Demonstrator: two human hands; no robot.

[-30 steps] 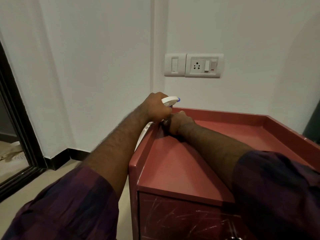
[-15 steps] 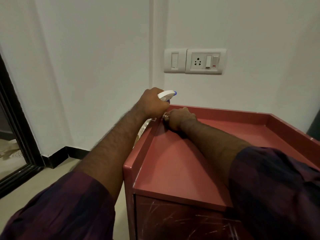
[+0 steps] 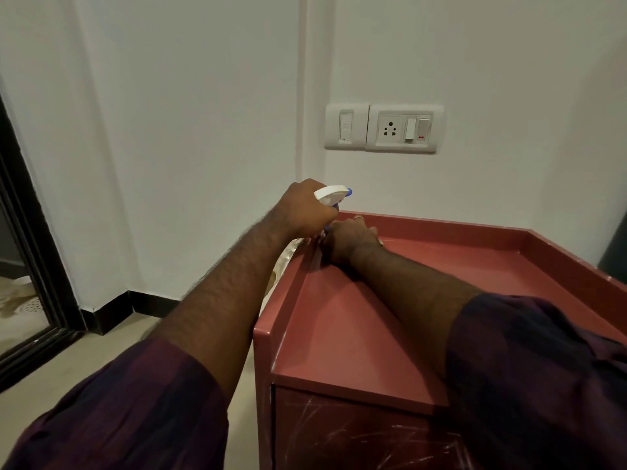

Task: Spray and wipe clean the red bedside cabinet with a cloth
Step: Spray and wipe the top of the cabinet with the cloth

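The red bedside cabinet (image 3: pixel 359 334) fills the lower right, with a raised rim on three sides and a scratched front. My left hand (image 3: pixel 302 212) grips a spray bottle by its white trigger head (image 3: pixel 330 194), whose blue nozzle points right over the cabinet's far left corner. A pale shape (image 3: pixel 285 262) hangs below that hand, outside the cabinet's left rim; I cannot tell whether it is the bottle's body or a cloth. My right hand (image 3: pixel 349 240) rests on the cabinet top in that same corner, fingers reaching to the back rim. No cloth shows under it.
White walls meet in a corner just behind the cabinet, and a switch and socket plate (image 3: pixel 385 128) sits above it. A black-framed doorway (image 3: pixel 30 266) stands at the left over beige floor (image 3: pixel 101 351). A dark object edges in at the far right.
My right hand has slid a little further into the back left corner, up to the rear rim. The left hand keeps the bottle in about the same place.
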